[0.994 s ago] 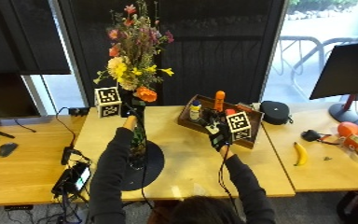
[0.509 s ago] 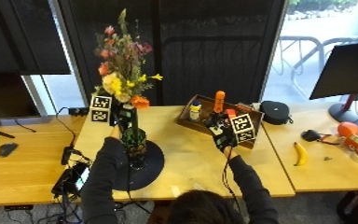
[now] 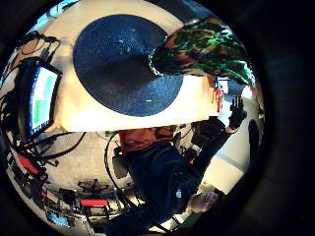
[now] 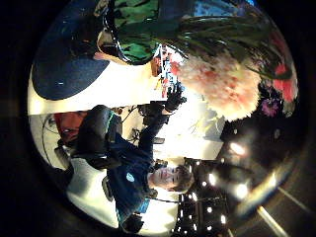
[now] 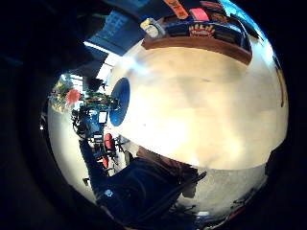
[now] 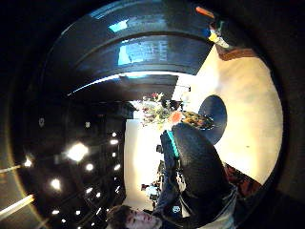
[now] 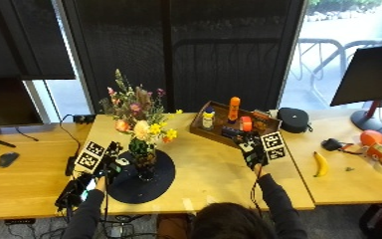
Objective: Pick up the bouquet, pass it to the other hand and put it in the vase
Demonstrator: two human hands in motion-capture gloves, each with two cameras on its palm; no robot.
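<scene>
Standing upright in the vase [image 7: 144, 160] at the middle of the dark round mat [image 7: 141, 177] on the worktop [image 7: 207, 167], the bouquet [image 7: 138, 118] needing no support, left hand [image 7: 110, 162] hovering just beside the vase holding nothing, fingers unclear, right hand [image 7: 252, 152] waiting empty, well away from the vase, fingers spread.

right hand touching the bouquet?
Apart. The outside view shows the right hand raised over bare table, with open tabletop between it and the bouquet standing in the vase.
</scene>
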